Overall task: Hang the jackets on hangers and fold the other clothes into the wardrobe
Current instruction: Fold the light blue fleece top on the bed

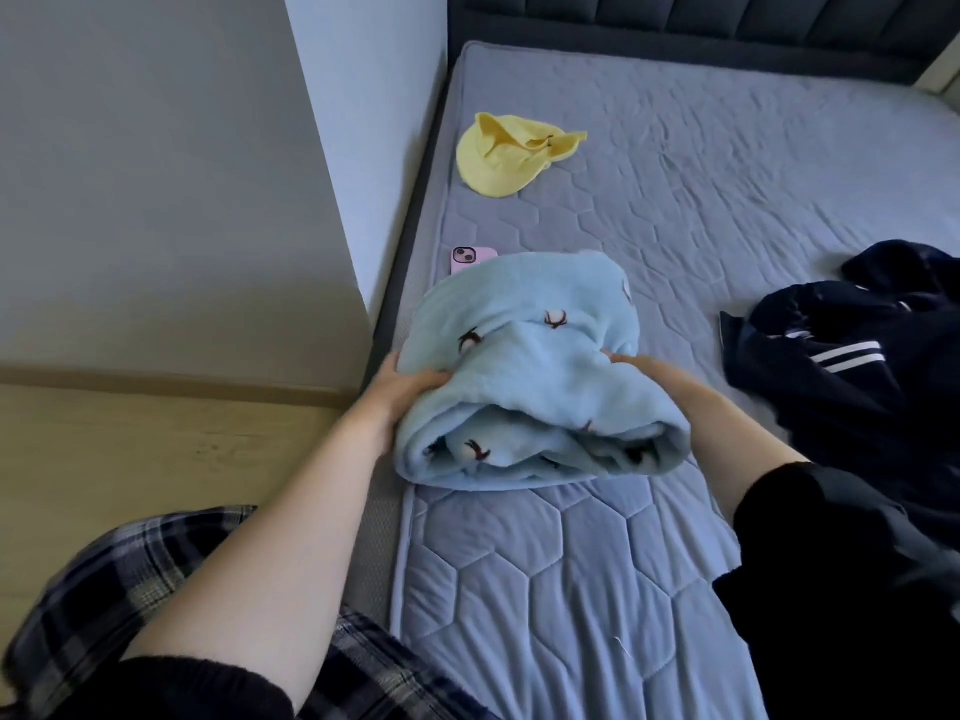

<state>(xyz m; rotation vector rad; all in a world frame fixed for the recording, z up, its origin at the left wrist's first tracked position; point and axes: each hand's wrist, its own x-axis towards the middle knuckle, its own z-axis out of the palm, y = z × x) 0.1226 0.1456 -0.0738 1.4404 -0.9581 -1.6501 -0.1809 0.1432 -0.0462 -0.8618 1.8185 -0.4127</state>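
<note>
Head view.

- Light blue fleece garment, printed with small dark motifs, is lying as a thick folded bundle on the near left part of the mattress, close to its left edge. The open rolled layers are facing the camera.
- Left hand is gripping the bundle's left side, thumb pressing on top of the fleece and the fingers curling under the edge.
- Right hand is gripping the right side, with fingertips digging into a crease of the fleece and partly hidden by it. A black sleeve is covering the forearm from the elbow back.
- Dark navy jacket with white stripes is lying crumpled on the mattress to the right of the bundle, apart from it.
- Yellow garment is sitting loosely heaped farther up the mattress, near the left edge.
- Pink phone is lying face down just behind the bundle, partly tucked under the fleece.
- Dark padded headboard is running along the far end of the mattress.
- Grey panel is standing at left, above a pale wooden floor.
- Plaid trousers are showing at bottom left.
</note>
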